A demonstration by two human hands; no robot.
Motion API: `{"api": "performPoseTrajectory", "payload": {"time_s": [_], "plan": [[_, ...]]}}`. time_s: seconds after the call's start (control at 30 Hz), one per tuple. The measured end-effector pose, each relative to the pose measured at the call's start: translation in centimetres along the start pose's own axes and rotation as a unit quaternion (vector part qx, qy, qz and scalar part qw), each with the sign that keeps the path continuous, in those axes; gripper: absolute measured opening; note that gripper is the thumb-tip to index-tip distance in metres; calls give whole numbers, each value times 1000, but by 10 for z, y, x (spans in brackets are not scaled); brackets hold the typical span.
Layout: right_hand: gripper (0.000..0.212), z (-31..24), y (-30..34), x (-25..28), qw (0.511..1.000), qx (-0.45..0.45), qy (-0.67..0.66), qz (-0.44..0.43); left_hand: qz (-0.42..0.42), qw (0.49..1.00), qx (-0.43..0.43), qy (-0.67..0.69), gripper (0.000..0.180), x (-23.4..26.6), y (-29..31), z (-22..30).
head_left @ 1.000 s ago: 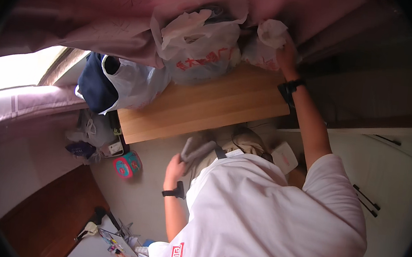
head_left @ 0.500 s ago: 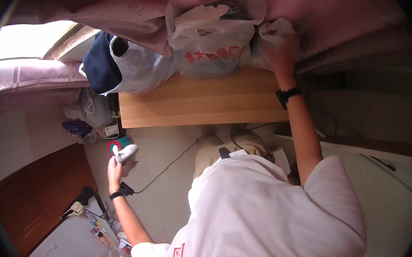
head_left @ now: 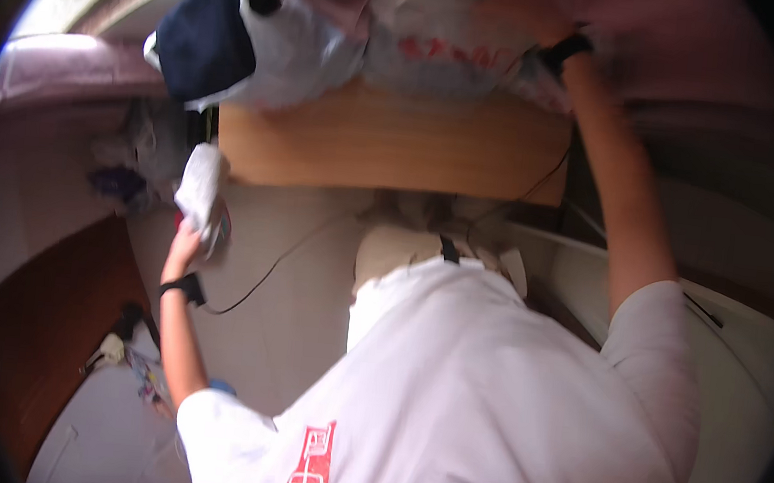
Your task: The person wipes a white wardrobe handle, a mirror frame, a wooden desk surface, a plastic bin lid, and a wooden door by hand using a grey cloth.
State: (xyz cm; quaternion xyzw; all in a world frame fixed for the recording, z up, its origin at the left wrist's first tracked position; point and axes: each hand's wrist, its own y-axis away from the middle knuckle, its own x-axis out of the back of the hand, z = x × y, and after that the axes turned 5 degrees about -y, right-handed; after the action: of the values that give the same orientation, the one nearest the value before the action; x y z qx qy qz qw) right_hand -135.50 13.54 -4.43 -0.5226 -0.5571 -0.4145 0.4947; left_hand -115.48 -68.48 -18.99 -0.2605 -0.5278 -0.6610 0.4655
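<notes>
My left hand (head_left: 183, 246) is closed round the lower end of a white and grey piece of soft cloth (head_left: 201, 182), held up left of the wooden tabletop. Whether it is a sock or some other small garment, I cannot tell. At the back of the tabletop, my right hand (head_left: 524, 9) reaches over the upper right part of a translucent plastic bag (head_left: 437, 60) with red print. Motion blur hides its fingers. A smaller plastic bag (head_left: 548, 88) shows partly under my right wrist. Both wrists wear black bands.
A white plastic bag (head_left: 298, 56) with dark blue cloth (head_left: 203, 38) stands at the tabletop's (head_left: 386, 153) left end. Pink curtains hang behind. More bags (head_left: 140, 148) lie lower left. A black cable (head_left: 277, 268) runs from my left wristband. A brown wooden panel (head_left: 44, 320) is further left.
My right hand has moved left from the small bag to over the larger middle bag. My left hand has risen with the cloth, which hangs differently. The whole view has shifted.
</notes>
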Motion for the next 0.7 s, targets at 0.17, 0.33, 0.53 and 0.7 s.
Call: {"api": "performPoseTrajectory", "payload": {"time_s": [0.17,0.33,0.53,0.7], "plan": [[100,19,21,-21,963,25,-253,90,-290,892,207,278,17,-220,80,79],[65,26,42,-3,995,-24,-94,35,-550,679,362,325,20,-263,151,207],[48,85,30,-60,993,36,22,111,-427,565,471,526,28,-261,216,225],[44,81,37,-69,987,32,29,157,-379,579,459,557,39,-234,199,232]]}}
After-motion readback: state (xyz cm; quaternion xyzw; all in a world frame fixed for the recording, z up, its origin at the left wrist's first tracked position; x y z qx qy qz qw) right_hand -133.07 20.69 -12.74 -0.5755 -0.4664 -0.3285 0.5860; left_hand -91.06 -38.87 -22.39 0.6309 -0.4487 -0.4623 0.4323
